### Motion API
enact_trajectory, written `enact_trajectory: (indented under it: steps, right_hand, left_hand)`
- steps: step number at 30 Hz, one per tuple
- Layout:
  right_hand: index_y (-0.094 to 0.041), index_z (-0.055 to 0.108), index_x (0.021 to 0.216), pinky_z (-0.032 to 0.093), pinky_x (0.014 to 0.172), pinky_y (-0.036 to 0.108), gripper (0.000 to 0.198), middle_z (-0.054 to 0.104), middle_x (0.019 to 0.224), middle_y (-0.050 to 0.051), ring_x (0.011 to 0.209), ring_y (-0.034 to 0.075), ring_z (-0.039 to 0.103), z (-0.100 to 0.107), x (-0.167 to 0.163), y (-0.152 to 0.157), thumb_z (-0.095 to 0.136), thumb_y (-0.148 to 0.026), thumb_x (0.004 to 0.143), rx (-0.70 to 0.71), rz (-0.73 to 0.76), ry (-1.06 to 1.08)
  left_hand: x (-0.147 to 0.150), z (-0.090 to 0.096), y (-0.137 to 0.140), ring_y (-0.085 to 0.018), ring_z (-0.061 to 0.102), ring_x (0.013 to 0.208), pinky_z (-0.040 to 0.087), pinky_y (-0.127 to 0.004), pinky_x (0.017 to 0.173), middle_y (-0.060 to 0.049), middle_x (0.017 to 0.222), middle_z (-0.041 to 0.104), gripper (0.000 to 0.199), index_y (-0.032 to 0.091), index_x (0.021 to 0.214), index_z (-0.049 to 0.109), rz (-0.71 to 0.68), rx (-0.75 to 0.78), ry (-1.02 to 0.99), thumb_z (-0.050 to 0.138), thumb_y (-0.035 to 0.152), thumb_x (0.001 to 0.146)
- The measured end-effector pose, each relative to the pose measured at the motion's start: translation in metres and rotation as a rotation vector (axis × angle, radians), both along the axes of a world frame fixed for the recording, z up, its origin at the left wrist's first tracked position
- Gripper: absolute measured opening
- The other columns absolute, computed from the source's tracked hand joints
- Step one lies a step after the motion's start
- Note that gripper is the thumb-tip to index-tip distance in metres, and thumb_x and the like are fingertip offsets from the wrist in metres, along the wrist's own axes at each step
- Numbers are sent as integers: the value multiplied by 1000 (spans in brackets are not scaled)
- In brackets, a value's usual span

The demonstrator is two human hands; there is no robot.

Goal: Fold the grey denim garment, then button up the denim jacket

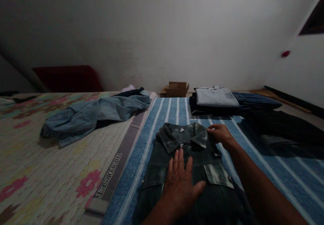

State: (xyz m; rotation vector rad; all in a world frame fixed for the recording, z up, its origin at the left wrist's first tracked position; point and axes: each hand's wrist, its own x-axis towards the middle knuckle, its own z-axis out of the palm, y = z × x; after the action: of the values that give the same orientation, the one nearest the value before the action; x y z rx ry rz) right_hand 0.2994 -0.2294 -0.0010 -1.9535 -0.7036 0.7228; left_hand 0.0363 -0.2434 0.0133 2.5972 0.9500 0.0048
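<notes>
Two hands (178, 181) — one green shirt (199, 169)

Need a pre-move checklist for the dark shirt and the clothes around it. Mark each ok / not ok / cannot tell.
1. Left hand flat on the shirt front: ok.
2. Right hand at the shoulder edge beside the collar: ok. Firm pinch there: cannot tell.
3. Collar face up, both points turned down: ok.
4. Lower end of the shirt lying straight: cannot tell, dark and cut off by the picture edge.
5. Light grey folded garment apart from the shirt: ok.
6. Light-blue denim garment neatly folded: not ok, rumpled.
</notes>
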Motion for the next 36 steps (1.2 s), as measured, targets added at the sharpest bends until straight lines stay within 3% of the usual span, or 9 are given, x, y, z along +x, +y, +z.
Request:
enact_trajectory:
  steps: [7, 14, 22, 29, 33, 36]
  right_hand:
    - [-15, 60, 74, 34, 37, 18, 17, 47, 42, -6, 37, 9, 46, -7, -1, -6, 65, -31, 73, 38, -67, 202]
    - [-16, 57, 78, 33, 37, 17, 11, 53, 48, -7, 39, 8, 47, -1, -4, -2, 65, -18, 71, 129, -120, 240]
    - [-16, 57, 74, 33, 39, 18, 9, 55, 47, -5, 39, 9, 49, 6, -4, 4, 64, -13, 68, 161, -72, 398]
    - [-16, 54, 64, 39, 43, 21, 9, 54, 48, -3, 40, 10, 49, -7, -3, 7, 59, -16, 72, 180, -41, 517]
    - [-17, 54, 72, 40, 44, 21, 8, 57, 51, -3, 43, 10, 52, -9, -4, 6, 62, -19, 73, 192, -87, 492]
    - [-17, 55, 84, 39, 43, 20, 21, 59, 54, -3, 46, 12, 54, -4, -8, 0, 68, -21, 69, 192, -143, 438]
  left_hand:
    - [5, 6, 1, -31, 1, 143, 13, -50, 115, -12, 157, 6, 71, 21, 144, 37, 26, 43, 73, 50, 56, 83]
    - [11, 19, 1, -31, 4, 143, 14, -50, 114, -13, 156, 9, 68, 20, 143, 40, 24, 47, 164, 51, 51, 83]
    - [8, 12, 4, -32, 9, 142, 17, -51, 113, -14, 156, 12, 65, 21, 141, 43, 6, 109, 151, 52, 51, 83]
    - [7, 5, 7, -32, 11, 142, 19, -51, 113, -13, 155, 15, 64, 22, 140, 44, -3, 137, 152, 51, 52, 84]
    - [7, 6, 6, -32, 11, 143, 19, -51, 113, -13, 156, 14, 64, 22, 141, 42, -6, 132, 149, 50, 52, 85]
    - [7, 9, 5, -32, 10, 143, 18, -51, 113, -14, 156, 14, 64, 22, 141, 42, -1, 127, 160, 50, 52, 85]
